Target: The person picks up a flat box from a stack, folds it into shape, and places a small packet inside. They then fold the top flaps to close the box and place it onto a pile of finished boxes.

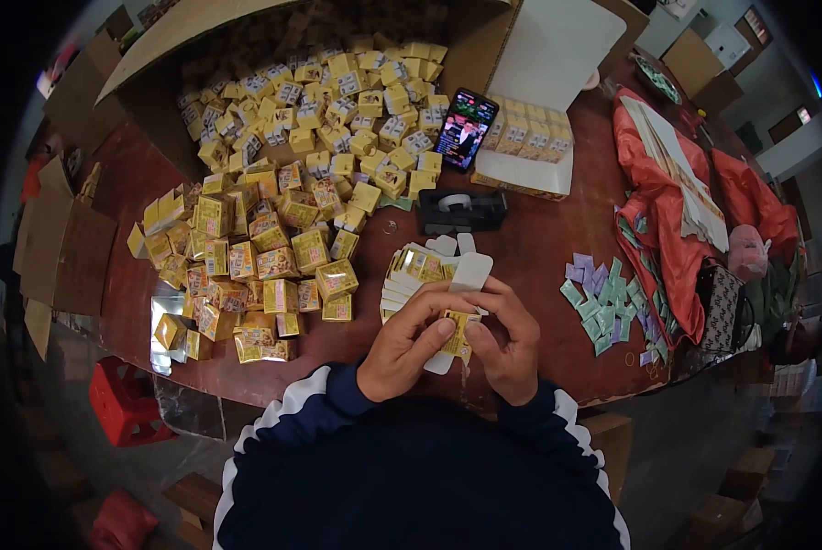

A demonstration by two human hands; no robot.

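Both hands hold one small yellow printed carton [457, 335] over the table's front edge. My left hand [411, 341] grips its left side, thumb across the printed face. My right hand [507, 341] closes on the right side, its thumb also on the face. White flaps stick out at the carton's top and bottom. Just beyond my fingers lies a stack of flat, unfolded cartons [420, 267], partly hidden by my hands. To the left is a heap of folded yellow boxes [269, 246], some with shiny wrapping.
A large cardboard box [154, 119] on its side spills many small yellow boxes. A phone [467, 128] leans before a white display carton [521, 178]; a black tape dispenser [461, 212] stands nearby. Green and purple sachets [603, 302] and a red bag [654, 202] lie right. A red stool [122, 403] stands below left.
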